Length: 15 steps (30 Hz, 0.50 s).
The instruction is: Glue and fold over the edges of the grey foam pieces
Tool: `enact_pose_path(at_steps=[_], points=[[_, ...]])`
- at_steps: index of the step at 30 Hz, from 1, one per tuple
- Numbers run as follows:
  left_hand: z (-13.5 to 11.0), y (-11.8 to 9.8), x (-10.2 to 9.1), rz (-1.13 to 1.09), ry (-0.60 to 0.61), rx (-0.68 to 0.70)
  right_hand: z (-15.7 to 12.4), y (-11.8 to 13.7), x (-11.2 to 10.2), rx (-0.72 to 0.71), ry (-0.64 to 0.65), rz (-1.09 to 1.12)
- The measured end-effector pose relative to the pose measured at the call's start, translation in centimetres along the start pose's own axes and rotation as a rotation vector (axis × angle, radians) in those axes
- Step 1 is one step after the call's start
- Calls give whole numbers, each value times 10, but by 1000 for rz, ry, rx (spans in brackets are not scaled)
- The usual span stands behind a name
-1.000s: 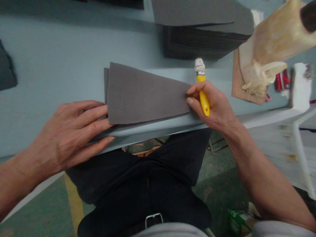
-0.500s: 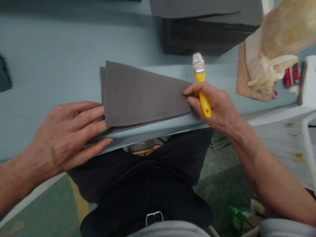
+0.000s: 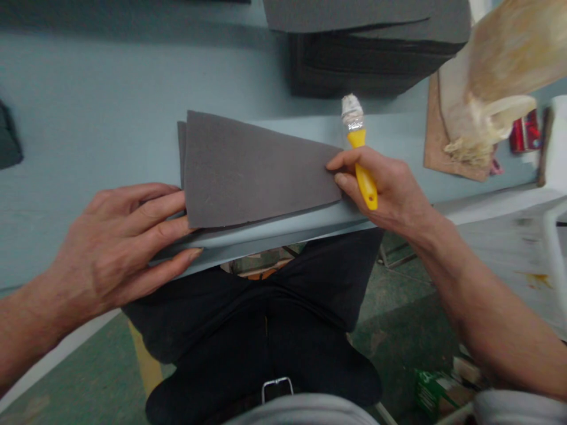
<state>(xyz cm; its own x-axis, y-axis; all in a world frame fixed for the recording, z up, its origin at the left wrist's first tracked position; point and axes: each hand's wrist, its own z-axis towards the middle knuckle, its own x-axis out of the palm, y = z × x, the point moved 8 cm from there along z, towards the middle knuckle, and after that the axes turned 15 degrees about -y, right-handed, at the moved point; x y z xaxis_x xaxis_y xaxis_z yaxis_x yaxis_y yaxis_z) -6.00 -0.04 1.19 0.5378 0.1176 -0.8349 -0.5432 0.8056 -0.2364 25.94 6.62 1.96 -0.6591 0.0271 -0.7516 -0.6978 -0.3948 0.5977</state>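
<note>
Centrally, a grey sheet, wedge-shaped and narrowing toward the right of the frame, lies flat on the pale blue bench, close to its near edge. A second sheet lies under it. Only a thin strip of that one shows along the left and lower edges, so its full shape cannot be made out.

The left hand lies open and flat at the lower left, fingers spread. The fingertips touch the wide end of the sheets, and the lowest finger rests along the bench edge.

The right hand is closed around the yellow handle of a brush, and its fingertips touch the narrow end of the grey sheet. The hand covers the middle of the handle. The pale, caked bristles stick up toward the top of the frame.

A stack of dark sheets is cut off by the top edge. At the upper right a smeared, blurred container stands over a brown board and runs out of frame. Beside it is a red can, its label unreadable. A dark scrap is clipped by the left edge. A green box sits blurred at the lower right, on the floor.
</note>
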Motion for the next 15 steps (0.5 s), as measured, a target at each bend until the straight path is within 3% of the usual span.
enact_pose_path(at_steps=[9, 15], points=[[5, 1, -2, -18, -68, 44, 1, 1, 0, -27, -16, 18], [6, 8, -8, -197, -110, -177, 1, 0, -1, -52, -40, -8]])
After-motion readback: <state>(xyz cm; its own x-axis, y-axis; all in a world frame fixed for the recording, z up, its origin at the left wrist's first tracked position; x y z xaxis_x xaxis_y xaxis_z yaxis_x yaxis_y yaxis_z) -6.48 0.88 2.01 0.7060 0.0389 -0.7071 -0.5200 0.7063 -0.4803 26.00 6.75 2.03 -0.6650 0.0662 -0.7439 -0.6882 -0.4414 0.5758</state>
